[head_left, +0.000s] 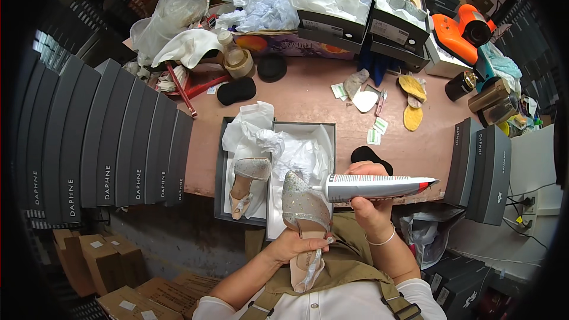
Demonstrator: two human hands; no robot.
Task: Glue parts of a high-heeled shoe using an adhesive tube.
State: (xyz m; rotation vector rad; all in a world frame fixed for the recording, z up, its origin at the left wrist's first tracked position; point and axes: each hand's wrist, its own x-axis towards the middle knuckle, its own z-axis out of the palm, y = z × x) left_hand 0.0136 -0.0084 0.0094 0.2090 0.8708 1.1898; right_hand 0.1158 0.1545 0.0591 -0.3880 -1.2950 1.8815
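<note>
My left hand (290, 245) is closed around the middle of a glittery silver shoe (305, 201), its toe pointing away from me. In my right hand (372, 210) is a white and grey glue tube (379, 188), lying sideways. Its nozzle points left and meets or nearly meets the side of the shoe's toe; I cannot tell which. Beyond my hands lies an open shoebox (222, 160) with white tissue paper (249, 124). The matching silver shoe (252, 170) rests in its left half.
Dark shoeboxes (95, 136) stand in a row at the left, and more boxes (487, 166) at the right. Yellow pads (413, 117), a black oval pad (237, 91) and small packets (373, 137) lie on the table (302, 92). An orange heat gun (474, 24) sits far right.
</note>
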